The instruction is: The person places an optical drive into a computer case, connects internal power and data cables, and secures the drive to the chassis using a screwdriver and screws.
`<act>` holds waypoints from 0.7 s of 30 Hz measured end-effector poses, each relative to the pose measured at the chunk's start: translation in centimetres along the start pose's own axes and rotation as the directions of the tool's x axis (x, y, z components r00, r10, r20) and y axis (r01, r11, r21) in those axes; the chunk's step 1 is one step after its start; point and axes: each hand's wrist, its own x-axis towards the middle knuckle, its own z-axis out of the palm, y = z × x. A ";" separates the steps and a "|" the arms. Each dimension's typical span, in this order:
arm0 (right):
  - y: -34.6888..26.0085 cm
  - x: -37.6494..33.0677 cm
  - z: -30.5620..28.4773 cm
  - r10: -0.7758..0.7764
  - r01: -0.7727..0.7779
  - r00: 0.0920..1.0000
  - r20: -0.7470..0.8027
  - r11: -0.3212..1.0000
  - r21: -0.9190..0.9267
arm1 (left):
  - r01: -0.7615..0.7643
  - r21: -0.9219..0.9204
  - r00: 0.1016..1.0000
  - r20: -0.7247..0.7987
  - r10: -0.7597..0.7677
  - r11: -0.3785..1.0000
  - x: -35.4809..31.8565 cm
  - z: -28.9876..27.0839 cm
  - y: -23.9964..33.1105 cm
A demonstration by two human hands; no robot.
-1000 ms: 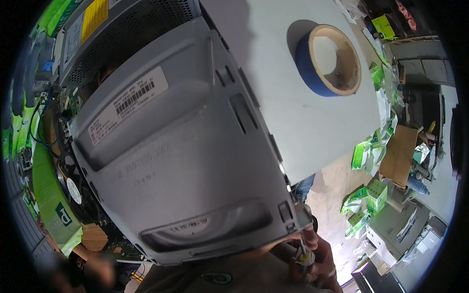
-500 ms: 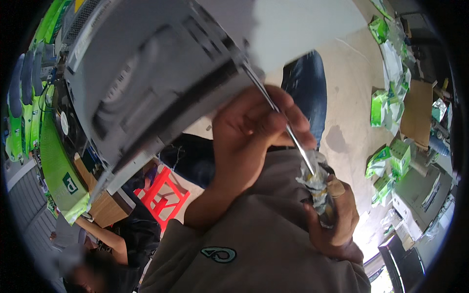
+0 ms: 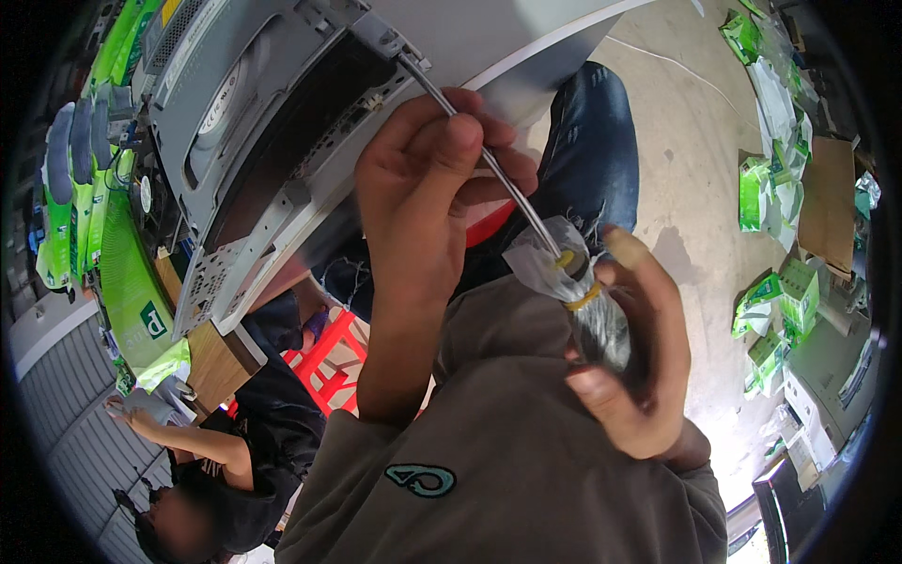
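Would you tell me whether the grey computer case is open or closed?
Open: the grey computer case shows a dark, uncovered opening into its interior.

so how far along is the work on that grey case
Done: one side of the grey computer case looks open, its inside showing. In hand: the right hand grips the screwdriver handle, the left hand steadies its shaft, tip at the case's corner bracket. Left: whether that screw is out cannot be seen.

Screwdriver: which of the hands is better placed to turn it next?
Right. The right hand wraps the screwdriver at its handle, while the left hand only pinches the shaft, guiding the tip toward the grey computer case.
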 end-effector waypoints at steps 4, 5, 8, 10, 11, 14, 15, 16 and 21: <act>0.2 0.2 -0.3 -0.272 0.267 0.961 0.047 0.875 -0.403 | -0.013 -0.028 1.000 0.007 0.013 1.000 0.1 0.1 -0.2; 0.5 0.4 -0.4 -0.291 0.289 0.955 0.051 0.881 -0.376 | -0.031 -0.043 0.999 0.029 0.032 0.999 0.1 0.2 -0.2; 1.4 1.3 -0.8 -0.016 -0.085 0.987 0.159 0.792 0.605 | 0.000 -0.157 0.999 0.046 0.008 0.988 0.1 0.4 -0.1; 1.2 1.3 -1.1 0.127 -0.433 0.901 0.414 0.223 0.873 | 0.043 -0.185 0.999 0.037 -0.037 0.982 -0.1 0.4 0.1; 1.1 1.3 -1.3 0.186 -0.497 0.863 0.469 0.149 0.855 | 0.060 -0.165 0.998 0.030 -0.056 0.984 -0.3 0.3 0.1; 0.6 0.7 -0.8 0.282 -0.373 0.927 0.249 0.609 0.700 | 0.081 -0.195 0.994 0.081 -0.066 0.977 -0.2 -0.6 0.0; 0.8 0.5 0.0 0.156 -0.196 0.981 0.119 0.776 0.599 | 0.072 -0.205 0.994 0.096 -0.054 0.976 -0.1 -0.8 -0.1; 0.7 0.4 -0.3 0.066 -0.099 0.994 0.090 0.893 0.440 | 0.064 -0.214 0.993 0.111 -0.041 0.975 0.1 -1.1 -0.2; 1.1 0.2 -0.6 -0.173 0.205 0.966 0.191 0.965 -0.163 | 0.010 -0.219 0.991 0.135 0.020 0.976 0.1 -0.6 -0.3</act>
